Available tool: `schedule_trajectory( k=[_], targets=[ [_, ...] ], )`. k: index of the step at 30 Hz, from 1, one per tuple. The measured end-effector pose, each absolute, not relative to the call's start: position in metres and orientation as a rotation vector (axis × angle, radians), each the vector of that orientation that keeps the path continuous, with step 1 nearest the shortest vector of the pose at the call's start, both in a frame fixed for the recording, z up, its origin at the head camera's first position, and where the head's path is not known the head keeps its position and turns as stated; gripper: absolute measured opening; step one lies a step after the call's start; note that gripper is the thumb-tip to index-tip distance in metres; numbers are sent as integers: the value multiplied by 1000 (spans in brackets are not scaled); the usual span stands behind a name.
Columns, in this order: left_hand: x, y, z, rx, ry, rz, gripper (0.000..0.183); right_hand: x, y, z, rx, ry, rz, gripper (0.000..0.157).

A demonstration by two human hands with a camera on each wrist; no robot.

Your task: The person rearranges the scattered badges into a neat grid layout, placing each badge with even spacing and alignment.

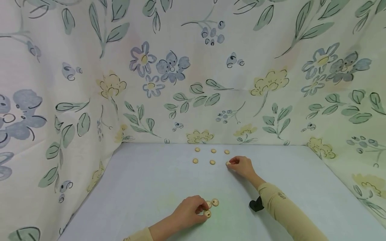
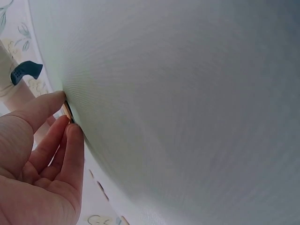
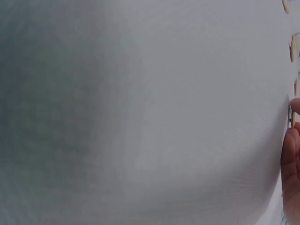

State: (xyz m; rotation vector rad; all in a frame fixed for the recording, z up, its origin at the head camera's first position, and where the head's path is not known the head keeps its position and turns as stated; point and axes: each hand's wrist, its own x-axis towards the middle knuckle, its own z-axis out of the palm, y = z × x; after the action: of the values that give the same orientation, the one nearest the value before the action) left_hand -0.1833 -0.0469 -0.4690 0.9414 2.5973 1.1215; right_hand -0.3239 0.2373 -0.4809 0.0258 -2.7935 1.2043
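Observation:
Close to the front of the table, my left hand has thumb and fingertips at the edges of a small round wooden disc with a dark marking on its face. Two more marked discs lie just beyond it, one a wooden disc and the other partly behind my fingers. In the left wrist view, thumb and fingers pinch the thin disc at the tabletop. Farther back, my right hand pinches another wooden disc at the right end of the nearer of two rows.
Behind that row stretches a second one of three, with a wooden disc in its middle. The white tabletop ends at a flowered curtain at back and sides. A black piece sits against my right sleeve.

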Motion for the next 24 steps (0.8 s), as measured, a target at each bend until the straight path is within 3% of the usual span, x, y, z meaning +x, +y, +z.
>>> schedule_trajectory(
  k=[24],
  targets=[
    [-182,-47,-466,931,2599,1123,14,-328,237,-487,7,-2793,1168,24]
  ],
)
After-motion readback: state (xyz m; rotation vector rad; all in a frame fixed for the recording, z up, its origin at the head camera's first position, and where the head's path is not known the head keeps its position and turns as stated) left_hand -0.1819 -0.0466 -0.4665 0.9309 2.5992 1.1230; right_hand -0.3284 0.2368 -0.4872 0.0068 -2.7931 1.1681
